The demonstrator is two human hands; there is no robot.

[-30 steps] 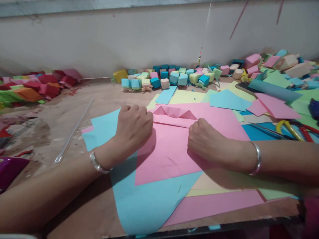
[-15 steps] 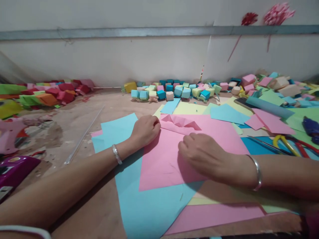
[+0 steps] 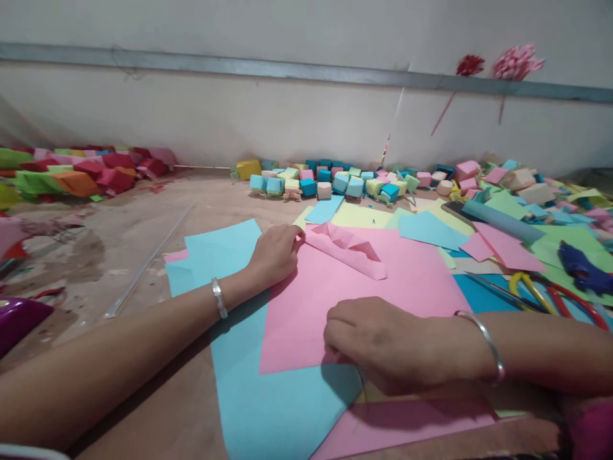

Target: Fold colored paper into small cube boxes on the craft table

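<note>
My left hand (image 3: 276, 257) is closed, its thumb and fingertips pinching the left end of a folded pink paper piece (image 3: 347, 250). That piece has a creased, pleated upper edge and lies slantwise on a large pink sheet (image 3: 306, 319). A light blue sheet (image 3: 278, 409) sticks out from under the pink one. My right hand (image 3: 378, 342) hovers low over the pink sheet's near edge with its fingers curled together; whatever they hold is hidden. Just below those fingertips a thin curved strand (image 3: 362, 385) shows, too fine to identify.
Yellow-handled scissors (image 3: 521, 284) and a blue tool (image 3: 587, 265) lie on the right among paper sheets. Small paper cubes (image 3: 323, 190) line the wall. At left are a thin clear stick (image 3: 148, 262), a purple object (image 3: 22, 322) and red paper shapes (image 3: 115, 172).
My right hand has moved away from the folded pink piece, down toward the sheet's near edge. The folded piece's right end has swung nearer me. My left hand stays at its left end.
</note>
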